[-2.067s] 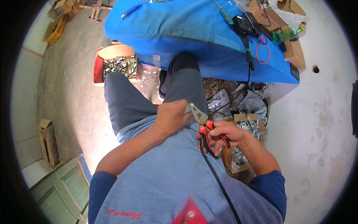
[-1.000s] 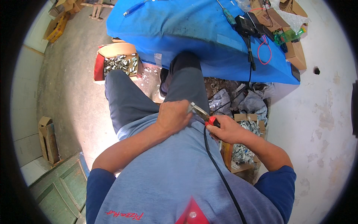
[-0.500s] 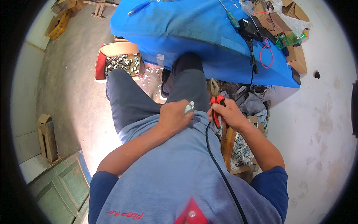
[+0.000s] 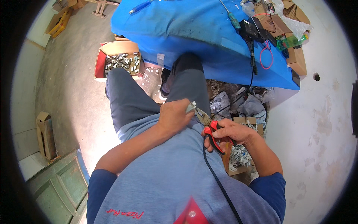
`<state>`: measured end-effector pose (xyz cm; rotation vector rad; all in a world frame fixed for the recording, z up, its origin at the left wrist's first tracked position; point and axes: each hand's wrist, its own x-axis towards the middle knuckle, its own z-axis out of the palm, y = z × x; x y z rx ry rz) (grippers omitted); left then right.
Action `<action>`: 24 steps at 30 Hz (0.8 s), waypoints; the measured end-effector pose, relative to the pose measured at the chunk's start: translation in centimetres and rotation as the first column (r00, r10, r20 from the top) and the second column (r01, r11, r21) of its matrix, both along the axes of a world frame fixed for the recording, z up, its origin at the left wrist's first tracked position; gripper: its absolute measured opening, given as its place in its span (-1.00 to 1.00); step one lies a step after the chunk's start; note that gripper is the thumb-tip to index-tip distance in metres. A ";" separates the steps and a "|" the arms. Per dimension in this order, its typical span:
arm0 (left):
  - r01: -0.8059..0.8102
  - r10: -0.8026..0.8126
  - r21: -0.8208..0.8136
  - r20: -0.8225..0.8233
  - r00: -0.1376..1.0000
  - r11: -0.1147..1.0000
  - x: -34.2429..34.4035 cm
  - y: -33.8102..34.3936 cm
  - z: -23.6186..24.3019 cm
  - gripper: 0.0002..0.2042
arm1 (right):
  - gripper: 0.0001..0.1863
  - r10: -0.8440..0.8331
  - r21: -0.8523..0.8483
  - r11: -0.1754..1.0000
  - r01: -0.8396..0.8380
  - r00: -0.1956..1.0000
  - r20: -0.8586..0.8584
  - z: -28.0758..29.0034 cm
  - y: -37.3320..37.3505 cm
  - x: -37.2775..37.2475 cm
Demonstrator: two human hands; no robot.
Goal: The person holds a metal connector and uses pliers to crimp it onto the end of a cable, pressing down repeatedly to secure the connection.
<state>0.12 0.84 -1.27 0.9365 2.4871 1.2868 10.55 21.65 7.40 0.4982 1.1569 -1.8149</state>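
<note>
Clutching a silvery piece (image 4: 191,107) in the closed left hand (image 4: 173,116), back upward, with forearm angled across the shirt (image 4: 156,168), on the near side of the table (image 4: 175,28). Gripping red-and-black pliers (image 4: 213,126) in the right hand (image 4: 234,132), likewise nearside of the table, with bent elbow, thumb uppermost and fingers curled around spread handles. Holding the tips right by the piece; impossible to tell whether touching.

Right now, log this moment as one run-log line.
left hand: holds silvery piece | right hand: holds red-black pliers | pliers tip: at silvery piece
</note>
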 end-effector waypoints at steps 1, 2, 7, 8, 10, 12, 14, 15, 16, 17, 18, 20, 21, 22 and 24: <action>-0.004 0.004 0.000 0.001 1.000 1.000 0.0 0.0 0.0 -0.76 | -0.55 -0.011 -0.011 1.000 0.011 1.000 0.000 -0.2 0.0 0.0; -0.002 0.002 0.004 -0.008 1.000 1.000 0.0 0.0 0.0 -0.76 | -0.55 -0.023 -0.023 0.999 0.023 1.000 0.000 -0.3 0.0 0.0; 0.001 -0.002 -0.013 -0.046 0.999 1.000 0.0 0.1 0.1 -0.75 | -0.54 -0.039 -0.077 0.996 0.040 0.999 0.019 -1.0 0.1 0.1; 0.004 -0.005 -0.007 -0.048 0.999 1.000 0.0 0.2 0.1 -0.75 | -0.54 -0.041 -0.082 0.996 0.043 0.999 0.022 -1.2 0.1 0.1; 0.011 -0.010 0.003 -0.053 0.999 1.000 -0.1 0.2 -0.1 -0.75 | -0.53 -0.043 -0.088 0.995 0.045 0.999 0.024 -1.3 0.1 0.2; 0.008 -0.009 -0.009 -0.055 0.998 1.000 -0.1 0.3 -0.1 -0.75 | -0.52 -0.041 -0.092 0.995 0.044 0.999 0.024 -1.2 0.0 0.2; 0.006 -0.007 -0.012 -0.055 0.998 1.000 -0.1 0.3 0.0 -0.75 | -0.52 -0.067 -0.114 0.991 0.072 0.997 0.048 -1.6 -0.1 0.4; 0.005 -0.006 -0.009 -0.054 0.999 1.000 -0.1 0.3 0.0 -0.74 | -0.52 -0.079 -0.125 0.988 0.086 0.995 0.061 -1.7 -0.1 0.4; 0.004 -0.005 -0.006 -0.053 0.999 1.000 -0.1 0.3 0.0 -0.74 | -0.52 -0.089 -0.132 0.987 0.097 0.994 0.067 -1.7 -0.1 0.4; 0.014 -0.014 -0.001 -0.052 0.999 1.000 -0.2 0.3 0.0 -0.74 | -0.52 -0.099 -0.138 0.984 0.108 0.992 0.073 -1.6 -0.2 0.4; 0.023 -0.022 0.003 -0.050 0.998 1.000 -0.2 0.3 0.0 -0.74 | -0.51 -0.109 -0.146 0.982 0.119 0.991 0.079 -1.6 -0.2 0.5; 0.039 -0.039 0.006 -0.054 0.998 0.999 -0.2 0.2 0.0 -0.73 | -0.51 -0.120 -0.189 0.972 0.138 0.987 0.105 -1.7 -0.2 0.6; 0.046 -0.045 0.005 -0.060 0.997 0.999 -0.2 0.2 0.1 -0.72 | -0.51 -0.124 -0.211 0.966 0.147 0.985 0.117 -1.7 -0.1 0.6; 0.052 -0.052 0.003 -0.067 0.996 0.999 -0.3 0.2 0.2 -0.72 | -0.51 -0.123 -0.211 0.967 0.147 0.985 0.120 -1.8 -0.1 0.6; 0.066 -0.066 -0.006 -0.056 0.996 0.998 -0.3 0.2 0.3 -0.71 | -0.52 -0.125 -0.208 0.967 0.149 0.984 0.125 -1.8 0.1 0.8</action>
